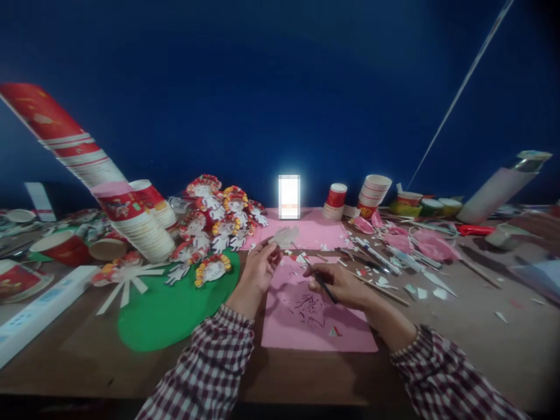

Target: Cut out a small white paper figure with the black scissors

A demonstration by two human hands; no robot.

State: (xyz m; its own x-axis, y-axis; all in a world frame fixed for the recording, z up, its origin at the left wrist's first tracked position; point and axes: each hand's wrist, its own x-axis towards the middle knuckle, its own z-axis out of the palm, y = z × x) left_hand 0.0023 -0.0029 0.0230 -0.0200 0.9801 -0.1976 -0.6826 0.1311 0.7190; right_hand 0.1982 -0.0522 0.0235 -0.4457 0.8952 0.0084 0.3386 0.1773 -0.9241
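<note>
My left hand (259,269) is closed on a small pale paper cut-out (284,236), which it holds up above a pink sheet (315,326) on the table. My right hand (339,284) is closed around a thin dark tool (321,280), perhaps a pen or brush, whose tip points toward the cut-out. Dark scribbles and a few small scraps mark the pink sheet beneath both hands. Both arms wear checked sleeves.
A green paper shape (170,315) lies at left, with a heap of decorated paper-cup figures (214,227) behind it. Stacks of red-and-white paper cups (135,221) lean at left; more cups (374,192) stand at the back. Pens, sticks and scraps (385,262) litter the right. A lit phone (289,196) stands upright.
</note>
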